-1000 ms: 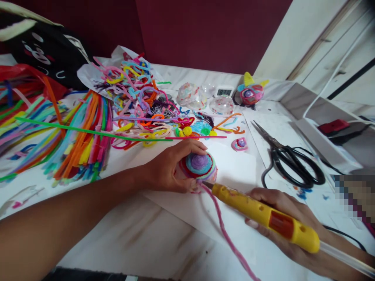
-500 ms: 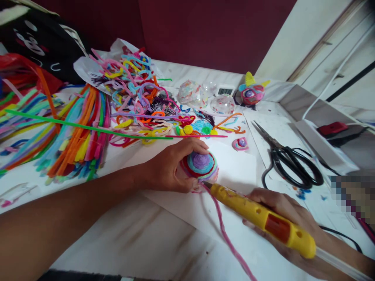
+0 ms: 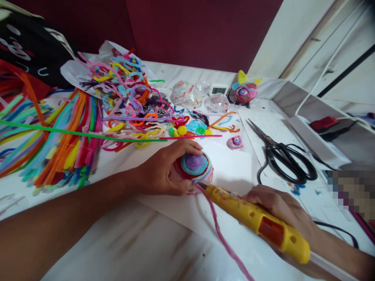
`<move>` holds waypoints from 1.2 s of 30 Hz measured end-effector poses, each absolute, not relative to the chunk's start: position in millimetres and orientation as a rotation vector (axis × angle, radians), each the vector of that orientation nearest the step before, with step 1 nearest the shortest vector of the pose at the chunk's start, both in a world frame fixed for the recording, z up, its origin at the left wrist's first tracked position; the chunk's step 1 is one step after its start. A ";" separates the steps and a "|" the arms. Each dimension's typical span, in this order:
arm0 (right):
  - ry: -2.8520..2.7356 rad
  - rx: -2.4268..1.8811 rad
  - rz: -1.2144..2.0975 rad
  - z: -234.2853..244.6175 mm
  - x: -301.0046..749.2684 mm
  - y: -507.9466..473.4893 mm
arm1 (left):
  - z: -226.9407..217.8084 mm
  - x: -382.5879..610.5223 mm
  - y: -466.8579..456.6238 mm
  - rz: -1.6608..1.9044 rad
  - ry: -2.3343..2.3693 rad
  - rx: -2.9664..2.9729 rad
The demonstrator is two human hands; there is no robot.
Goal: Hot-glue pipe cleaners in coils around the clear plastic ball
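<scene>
The left hand [image 3: 164, 171] hides the near left side of the coiled pipe-cleaner ball [image 3: 195, 166], the pink pipe cleaner [image 3: 222, 238] and the glue stick [image 3: 331, 267] behind the yellow glue gun [image 3: 254, 218] run off the bottom edge, a pixelated patch [image 3: 350, 193] masks whatever lies at the right, and the digits on the small clock [image 3: 219, 90] are too small to read.
</scene>
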State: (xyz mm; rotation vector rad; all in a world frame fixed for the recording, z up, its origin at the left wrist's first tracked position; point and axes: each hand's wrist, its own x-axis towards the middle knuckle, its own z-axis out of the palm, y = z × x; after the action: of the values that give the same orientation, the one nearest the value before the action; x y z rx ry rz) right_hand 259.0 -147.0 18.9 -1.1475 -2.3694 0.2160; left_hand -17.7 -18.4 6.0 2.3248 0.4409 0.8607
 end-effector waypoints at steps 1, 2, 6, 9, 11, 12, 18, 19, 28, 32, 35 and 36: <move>-2.366 -1.145 0.218 18.6 259.2 -147.0 | 5.4 -18.0 -17.8 0.867 0.432 2.330; -2.361 -1.143 0.225 18.4 259.4 -147.2 | 4.8 -18.3 -17.1 0.872 0.425 2.333; -2.329 -1.146 0.268 17.5 259.8 -148.5 | 3.1 -19.4 -15.2 0.857 0.408 2.342; -2.324 -1.155 0.227 15.6 260.6 -148.5 | 3.0 -19.5 -14.7 0.854 0.412 2.341; -2.321 -1.143 0.191 14.2 261.5 -147.5 | 3.3 -19.5 -14.7 0.847 0.423 2.338; -2.313 -1.122 0.173 13.7 262.0 -146.7 | 3.5 -19.5 -14.7 0.842 0.425 2.339; -2.321 -1.021 0.171 15.6 262.4 -144.5 | 4.2 -19.6 -15.2 0.855 0.415 2.348; -2.328 -1.028 0.183 16.3 261.7 -144.7 | 4.5 -19.4 -15.5 0.854 0.416 2.343; -2.336 -1.006 0.244 16.9 254.9 -146.3 | 4.5 -18.9 -15.5 0.854 0.404 2.340; -2.331 -0.981 0.269 15.7 254.0 -146.8 | 5.7 -19.3 -16.6 0.834 0.428 2.324; -2.337 -1.002 0.277 15.1 252.9 -146.9 | 6.1 -19.0 -17.0 0.841 0.433 2.323; -2.344 -1.003 0.278 15.1 252.5 -146.8 | 6.0 -18.9 -16.9 0.841 0.437 2.326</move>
State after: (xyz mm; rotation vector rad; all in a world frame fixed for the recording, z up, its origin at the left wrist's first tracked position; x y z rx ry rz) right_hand 252.5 -146.8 15.1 -1.0026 -2.3443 0.2782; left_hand -18.9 -16.9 6.0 2.3257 0.4373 0.8406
